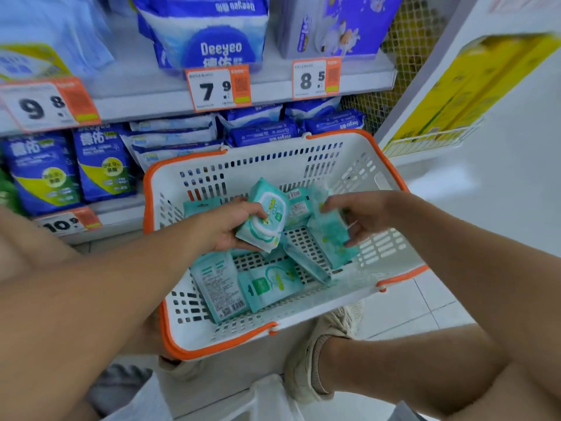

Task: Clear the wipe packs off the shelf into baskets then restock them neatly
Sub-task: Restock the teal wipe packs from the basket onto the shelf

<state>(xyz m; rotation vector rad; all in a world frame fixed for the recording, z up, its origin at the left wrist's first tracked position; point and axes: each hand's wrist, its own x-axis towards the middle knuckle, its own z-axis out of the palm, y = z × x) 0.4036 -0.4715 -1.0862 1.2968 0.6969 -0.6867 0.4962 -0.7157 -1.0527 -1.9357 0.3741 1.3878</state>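
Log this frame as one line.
left hand: grips wipe pack | right hand: grips second pack | basket: packs inside

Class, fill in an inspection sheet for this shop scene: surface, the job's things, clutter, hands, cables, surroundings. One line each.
Surface: white basket with an orange rim, held in front of the shelves; pale tiled floor below.
Job's things: teal wipe packs lying loose and unsorted in the basket.
Clutter: nothing seen.
Hands: left hand grips one wipe pack; right hand holds another pack over the basket.
Cables: nothing seen.
Surroundings: shelves of blue Deeyeo packs, price tags reading 9.8, 7.9, 8.5, yellow boxes at right, a beige shoe below.
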